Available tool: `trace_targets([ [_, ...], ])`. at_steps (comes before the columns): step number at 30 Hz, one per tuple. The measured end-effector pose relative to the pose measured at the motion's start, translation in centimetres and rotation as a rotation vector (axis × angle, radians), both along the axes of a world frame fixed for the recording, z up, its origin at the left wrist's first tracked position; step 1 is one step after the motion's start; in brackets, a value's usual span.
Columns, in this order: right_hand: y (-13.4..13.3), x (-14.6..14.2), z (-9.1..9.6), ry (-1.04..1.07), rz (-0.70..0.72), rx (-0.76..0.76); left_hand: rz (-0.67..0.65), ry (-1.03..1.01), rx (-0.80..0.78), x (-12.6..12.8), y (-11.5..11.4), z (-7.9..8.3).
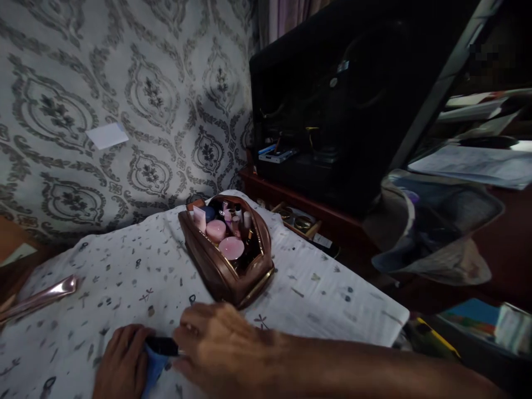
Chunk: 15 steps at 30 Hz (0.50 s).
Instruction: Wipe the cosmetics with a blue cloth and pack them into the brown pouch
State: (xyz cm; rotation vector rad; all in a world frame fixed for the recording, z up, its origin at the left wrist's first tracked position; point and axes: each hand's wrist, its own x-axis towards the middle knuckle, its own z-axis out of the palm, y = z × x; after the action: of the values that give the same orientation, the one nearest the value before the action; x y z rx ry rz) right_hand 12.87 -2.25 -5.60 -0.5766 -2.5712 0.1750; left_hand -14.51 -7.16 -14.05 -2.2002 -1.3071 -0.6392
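Low in the view, my left hand (pixel 120 363) is closed around one side of a small blue and black item (pixel 157 363). My fingers cover much of it, so I cannot tell its kind. From the right, my right hand (pixel 220 343) reaches across, its fingers curled at the dark end of that item; what they pinch is hidden. Just beyond my hands, a brown cosmetic bag (pixel 220 269) stands unzipped. Inside are a glossy pink round jar (pixel 231 248), a second pink jar (pixel 216 230) behind it, and several small tubes and bottles.
A white patterned cloth (pixel 324 288) covers the surface. At the left edge lies a shiny pink tube (pixel 50 293). Behind the right corner, a dark television (pixel 341 111) stands on a red-brown cabinet (pixel 299 194). A grey fabric bag (pixel 436 227) hangs at right.
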Motion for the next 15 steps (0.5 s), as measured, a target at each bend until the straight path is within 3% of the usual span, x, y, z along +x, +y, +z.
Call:
trace_targets([
  [3, -2.0, -2.4, -4.8, -0.176, 0.026, -0.106, -0.008, 0.015, 0.024, 1.1, -0.2, 0.8],
  [6, -1.9, -3.5, -7.4, -0.171, -0.029, -0.084, -0.045, 0.022, 0.036, 1.5, -0.4, 1.1],
  [10, -1.1, -3.0, -8.0, -0.152, -0.057, -0.1, -0.068, 0.048, -0.008, 0.4, -0.8, 1.4],
  [13, -0.8, -2.6, -8.1, -0.123, -0.017, -0.123, 0.095, 0.055, -0.018, -0.2, -1.2, 2.0],
  [15, -0.9, -2.6, -8.3, -0.083, -0.027, -0.13, 0.198, 0.032, -0.042, 0.8, -1.2, 2.5],
])
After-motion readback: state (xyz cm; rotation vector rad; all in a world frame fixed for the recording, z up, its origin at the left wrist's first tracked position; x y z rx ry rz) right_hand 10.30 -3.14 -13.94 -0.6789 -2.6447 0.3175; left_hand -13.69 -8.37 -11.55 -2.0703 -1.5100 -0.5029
